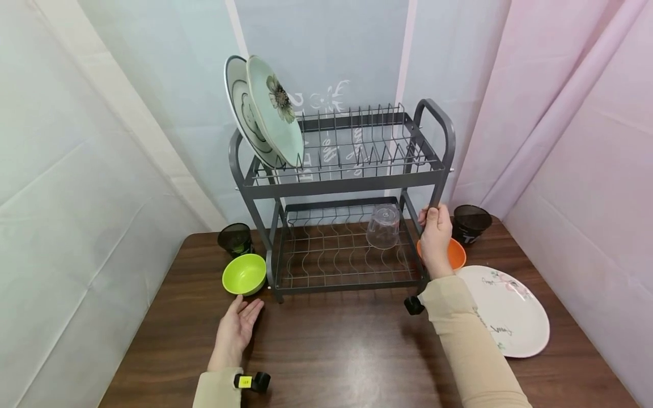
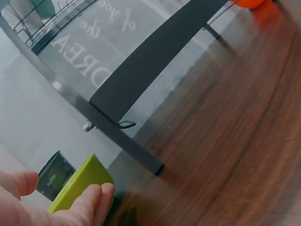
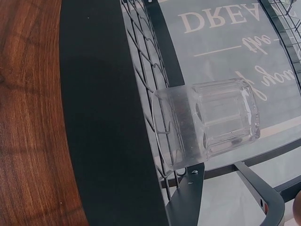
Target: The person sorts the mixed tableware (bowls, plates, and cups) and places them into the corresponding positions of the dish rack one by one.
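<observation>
A two-tier dark metal dish rack (image 1: 347, 185) stands on the table. My right hand (image 1: 437, 235) grips its right front post, fingers curled. On the lower tier, near that post, a clear glass (image 1: 384, 226) rests upside down; it fills the middle of the right wrist view. My left hand (image 1: 237, 327) is palm up with loosely extended fingers, just in front of a lime green bowl (image 1: 245, 275). In the left wrist view its fingertips overlap the green bowl (image 2: 87, 181). Two plates, one with a dark flower (image 1: 279, 99), lean in the upper tier's left end.
A dark cup (image 1: 236, 239) stands behind the green bowl. At the right are an orange bowl (image 1: 456, 255), partly hidden by my right hand, another dark cup (image 1: 470, 224) and a white floral plate (image 1: 510, 311). Pale curtains (image 1: 326, 34) hang behind the wooden table (image 1: 331, 351).
</observation>
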### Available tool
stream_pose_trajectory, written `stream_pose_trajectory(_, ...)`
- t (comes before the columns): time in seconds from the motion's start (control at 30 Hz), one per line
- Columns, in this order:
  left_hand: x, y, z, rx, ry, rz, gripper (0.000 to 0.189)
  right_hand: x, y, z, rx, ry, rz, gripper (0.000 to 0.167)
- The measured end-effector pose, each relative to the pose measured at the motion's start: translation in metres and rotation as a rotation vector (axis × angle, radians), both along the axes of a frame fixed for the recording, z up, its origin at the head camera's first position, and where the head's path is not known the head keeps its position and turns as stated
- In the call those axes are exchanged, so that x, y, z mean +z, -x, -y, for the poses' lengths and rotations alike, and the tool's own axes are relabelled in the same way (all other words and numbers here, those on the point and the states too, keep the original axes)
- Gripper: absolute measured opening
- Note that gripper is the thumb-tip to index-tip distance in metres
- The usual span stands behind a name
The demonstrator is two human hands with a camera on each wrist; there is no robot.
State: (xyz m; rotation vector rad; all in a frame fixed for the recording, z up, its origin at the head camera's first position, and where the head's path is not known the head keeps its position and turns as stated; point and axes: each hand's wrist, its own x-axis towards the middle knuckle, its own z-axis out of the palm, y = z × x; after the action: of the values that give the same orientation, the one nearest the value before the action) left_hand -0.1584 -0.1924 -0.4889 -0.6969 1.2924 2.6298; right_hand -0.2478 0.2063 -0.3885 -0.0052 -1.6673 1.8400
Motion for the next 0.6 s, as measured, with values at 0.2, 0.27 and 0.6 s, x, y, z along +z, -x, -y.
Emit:
stream_pose_trajectory(0.2,0.002,0.01,0.007,-0.02,0.011,0.041,0.084,0.0,-0.003,0.0,-0.012,-0.009,-0.006,0.017)
stream_pose_trajectory(0.27,0.003,0.013,0.009,-0.023,-0.006,0.051,0.086,0.0,-0.003,0.0,-0.008,-0.011,0.001,0.017)
stream_pose_trajectory(0.6,0.006,0.023,0.008,-0.013,-0.072,0.048,0.078,0.0,0.001,-0.001,0.014,-0.029,-0.018,0.025)
